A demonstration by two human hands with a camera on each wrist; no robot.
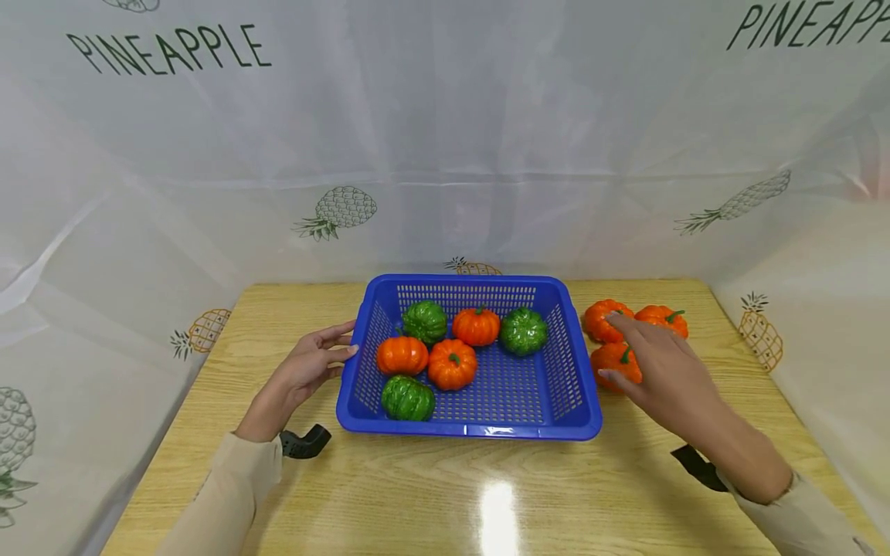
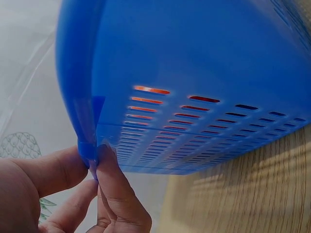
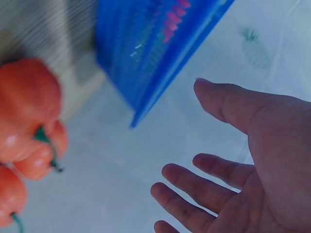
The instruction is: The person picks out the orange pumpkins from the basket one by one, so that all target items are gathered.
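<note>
A blue plastic basket [image 1: 469, 432] with slotted walls sits on the table. My left hand [image 1: 313, 367] pinches its left rim between thumb and fingers; the left wrist view shows this grip on the blue rim [image 2: 80, 87] up close. Inside lie three orange pumpkins [image 1: 453, 364] and three green pumpkins [image 1: 524, 331]. Right of the basket, my right hand [image 1: 667, 371] hovers over three more orange pumpkins [image 1: 606, 318], partly hiding them. Its fingers are spread and hold nothing. In the right wrist view, the orange pumpkins [image 3: 29, 107] are apart from the hand [image 3: 262, 160].
The wooden table [image 1: 389, 494] extends in front of the basket. A white curtain [image 1: 445, 139] printed with pineapples hangs behind the table and along both sides. Dark wrist straps [image 1: 306, 442] show at both wrists.
</note>
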